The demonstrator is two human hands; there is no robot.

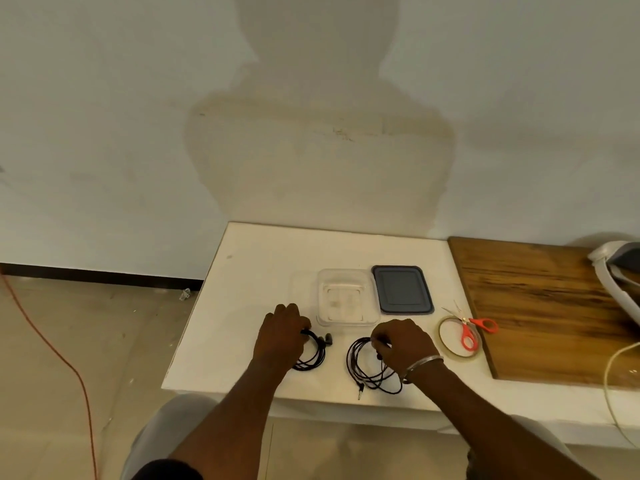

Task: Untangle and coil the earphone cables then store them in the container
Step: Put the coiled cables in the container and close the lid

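Hands sat apart on the white table (259, 271): the left hand (282, 336) gripped a small coiled cable (322, 352), the right hand (403, 344) pinched a looser cable (349, 362) lying at the coil's three o'clock. The clear container (322, 306) stood open at twelve o'clock of both cables, its grey lid (401, 289) at its three o'clock. Red scissors (469, 332) lay across a tape roll (457, 356) at three o'clock of the right hand.

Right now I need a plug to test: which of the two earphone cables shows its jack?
The looser cable under the right hand; its jack sticks out toward the near edge. The tighter cable at the left hand shows only earbuds.
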